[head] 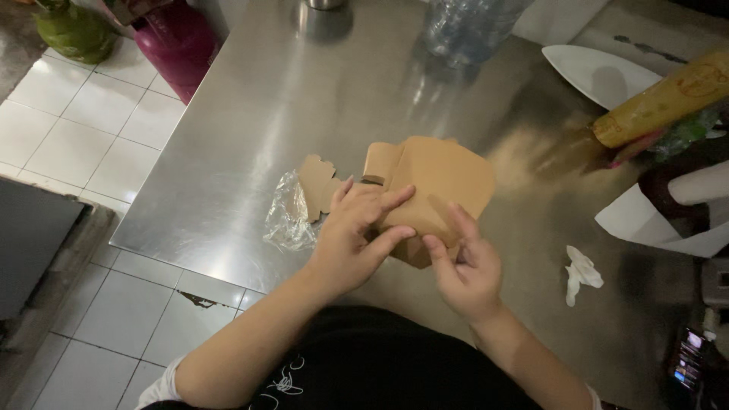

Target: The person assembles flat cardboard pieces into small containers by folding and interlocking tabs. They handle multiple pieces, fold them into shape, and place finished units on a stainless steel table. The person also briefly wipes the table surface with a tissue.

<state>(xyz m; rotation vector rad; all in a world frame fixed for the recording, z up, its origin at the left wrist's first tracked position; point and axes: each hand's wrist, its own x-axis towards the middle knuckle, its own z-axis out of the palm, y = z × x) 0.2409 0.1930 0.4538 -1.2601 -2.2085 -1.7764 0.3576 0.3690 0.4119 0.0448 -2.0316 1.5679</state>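
A flat brown cardboard box blank [440,178] lies on the steel table [304,106] near its front edge, with flaps sticking out to the left. My left hand [357,235] rests on the blank's lower left part, fingers spread over it and pinching a fold. My right hand [467,266] grips the blank's near edge from below, thumb and fingers curled on it. A crumpled clear plastic wrapper [287,216] lies just left of the cardboard.
A crumpled white tissue [581,273] lies right of my hands. A white plate [600,72], a yellow-brown roll [668,99] and white paper [653,220] crowd the right side. A clear plastic bottle [467,26] stands at the back. Two gas cylinders [178,42] stand on the tiled floor, left.
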